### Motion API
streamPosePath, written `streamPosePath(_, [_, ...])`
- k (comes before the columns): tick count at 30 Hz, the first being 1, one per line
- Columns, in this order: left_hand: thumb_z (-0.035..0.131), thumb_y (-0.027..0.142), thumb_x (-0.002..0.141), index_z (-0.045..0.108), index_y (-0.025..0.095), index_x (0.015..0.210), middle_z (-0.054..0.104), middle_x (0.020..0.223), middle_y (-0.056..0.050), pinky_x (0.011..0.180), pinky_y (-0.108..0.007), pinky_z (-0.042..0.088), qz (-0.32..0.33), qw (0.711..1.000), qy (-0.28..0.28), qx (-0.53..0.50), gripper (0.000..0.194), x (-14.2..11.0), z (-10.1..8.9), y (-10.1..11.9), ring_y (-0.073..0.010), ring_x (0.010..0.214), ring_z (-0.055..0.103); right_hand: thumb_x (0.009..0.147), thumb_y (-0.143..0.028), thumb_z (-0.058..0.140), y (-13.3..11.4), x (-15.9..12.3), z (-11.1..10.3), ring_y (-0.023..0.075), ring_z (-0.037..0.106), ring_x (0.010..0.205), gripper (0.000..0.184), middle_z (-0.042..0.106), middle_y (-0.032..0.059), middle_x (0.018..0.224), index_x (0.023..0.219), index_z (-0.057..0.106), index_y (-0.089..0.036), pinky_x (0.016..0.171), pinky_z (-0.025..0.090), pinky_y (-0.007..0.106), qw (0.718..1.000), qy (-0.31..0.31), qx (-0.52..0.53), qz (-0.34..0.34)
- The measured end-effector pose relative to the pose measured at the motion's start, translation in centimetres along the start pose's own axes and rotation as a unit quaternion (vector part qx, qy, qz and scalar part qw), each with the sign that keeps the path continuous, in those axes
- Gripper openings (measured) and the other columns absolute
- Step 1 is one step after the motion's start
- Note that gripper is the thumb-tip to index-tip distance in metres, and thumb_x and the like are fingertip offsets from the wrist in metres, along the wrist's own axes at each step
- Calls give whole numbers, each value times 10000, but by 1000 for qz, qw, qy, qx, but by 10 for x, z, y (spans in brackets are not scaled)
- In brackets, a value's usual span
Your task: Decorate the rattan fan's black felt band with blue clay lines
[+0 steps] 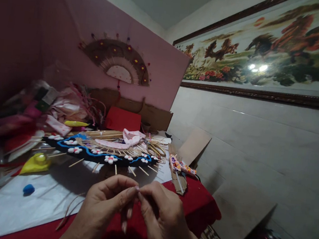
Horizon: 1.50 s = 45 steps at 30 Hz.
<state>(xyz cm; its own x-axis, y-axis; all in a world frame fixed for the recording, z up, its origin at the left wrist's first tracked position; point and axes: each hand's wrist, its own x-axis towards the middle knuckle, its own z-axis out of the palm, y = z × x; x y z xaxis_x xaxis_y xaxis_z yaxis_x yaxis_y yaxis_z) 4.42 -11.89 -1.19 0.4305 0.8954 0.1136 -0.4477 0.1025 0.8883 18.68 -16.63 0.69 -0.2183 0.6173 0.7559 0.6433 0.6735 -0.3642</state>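
My left hand (108, 201) and my right hand (161, 211) meet fingertip to fingertip above the front edge of the table. Both are pinched closed on a tiny pale bit, too small to name. Just beyond them lies a black fan (87, 153) with a wavy blue line, white flowers with red centres and wooden sticks poking out along its edge. A blue lump of clay (28, 189) rests on the white sheet (10, 210) to the left. Behind it is a yellow packet (36, 164).
A brown fan (117, 54) with small flowers hangs on a pink board (159, 66). Scissors (156, 148), a red box (123, 118) and pink cloth (70, 102) crowd the back. A folded flowered piece (179, 165) lies right, on the red tablecloth (201, 207).
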Motion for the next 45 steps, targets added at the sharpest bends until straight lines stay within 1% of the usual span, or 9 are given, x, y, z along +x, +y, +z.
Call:
streamPosePath(12, [698,364,721,621,130,773,620,605,4,286,-164,445,-14,1000,-13,18,251,-3,2,1,-72,375,511,861,-148,483,3,-3,4,98,540,549,112,593,27,664,830,590,-132,507,410,204,994,24,76,68])
streamPosePath(18, [755,361,651,624,122,757,621,591,5,287,-177,454,-21,1000,-12,20,292,-1,6,5,-80,368,517,864,-170,488,6,-5,4,83,506,496,138,564,4,614,752,566,-149,456,374,190,990,33,92,105])
streamPosePath(22, [743,366,662,617,128,733,629,598,1,273,-173,427,-27,999,13,41,279,-3,7,5,-77,363,501,856,-127,472,7,-9,7,103,536,557,126,590,31,665,786,576,-148,496,398,204,996,28,52,59])
streamPosePath(27, [740,416,645,603,141,710,567,516,30,294,-170,383,-33,996,42,77,314,-4,3,-2,-62,332,443,810,-52,440,11,-15,8,147,547,624,160,585,57,699,881,555,-138,533,415,238,997,18,-46,-57])
streamPosePath(33, [669,459,711,612,133,694,473,509,47,367,-129,281,-9,979,1,204,331,-10,9,3,-32,409,370,799,-53,387,7,-5,-13,186,534,652,196,582,97,724,880,557,-110,526,395,273,974,-90,-136,-158])
streamPosePath(35, [656,470,718,604,135,692,449,485,53,357,-133,263,-28,976,-35,215,339,-12,10,6,-35,399,351,814,-47,384,7,0,-20,172,524,653,194,573,77,712,833,558,-129,536,387,267,981,-91,-104,-137])
streamPosePath(38, [656,468,719,588,142,720,471,469,51,329,-136,247,-76,981,-72,163,334,-12,10,6,-35,358,347,828,-54,454,8,2,-23,131,514,636,159,552,32,685,769,565,-151,557,391,240,998,-54,0,-32])
streamPosePath(41, [673,428,717,582,149,739,540,512,31,315,-135,255,-91,986,-93,107,294,-11,9,5,-33,332,372,820,-102,545,10,-1,-19,103,491,582,124,526,3,637,717,588,-156,525,374,217,995,-27,76,58])
streamPosePath(45, [684,404,714,578,154,717,528,509,39,319,-132,268,-77,990,-71,92,272,-12,9,4,-30,326,377,826,-111,531,9,-9,-13,104,488,559,133,542,10,615,737,619,-156,503,372,216,993,-14,100,56])
